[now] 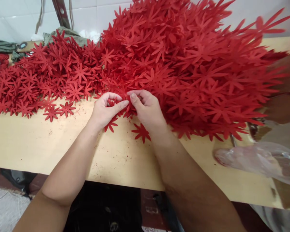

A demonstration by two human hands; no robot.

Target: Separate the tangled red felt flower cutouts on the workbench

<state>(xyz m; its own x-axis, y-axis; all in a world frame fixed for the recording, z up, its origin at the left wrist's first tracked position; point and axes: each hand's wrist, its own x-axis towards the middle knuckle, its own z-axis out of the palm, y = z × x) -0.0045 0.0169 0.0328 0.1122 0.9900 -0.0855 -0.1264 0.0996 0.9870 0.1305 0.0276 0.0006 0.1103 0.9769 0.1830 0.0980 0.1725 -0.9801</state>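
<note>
A big heap of red flower-shaped cutouts (183, 61) covers the back and right of a pale wooden table (62, 141). My left hand (103, 111) and my right hand (146, 108) meet at the heap's front edge. Both pinch a small red flower piece (122, 108) between thumbs and fingers, and most of it is hidden by the fingers. Two loose red flowers lie by my wrists, one (111, 124) under the left and one (141, 132) beside the right.
Flatter red flowers (38, 87) spread across the table's left. A clear plastic bag (261, 161) lies at the right edge. Another person's arm (287, 96) reaches in at far right. Green cloth (65, 33) sits against the white tiled wall behind.
</note>
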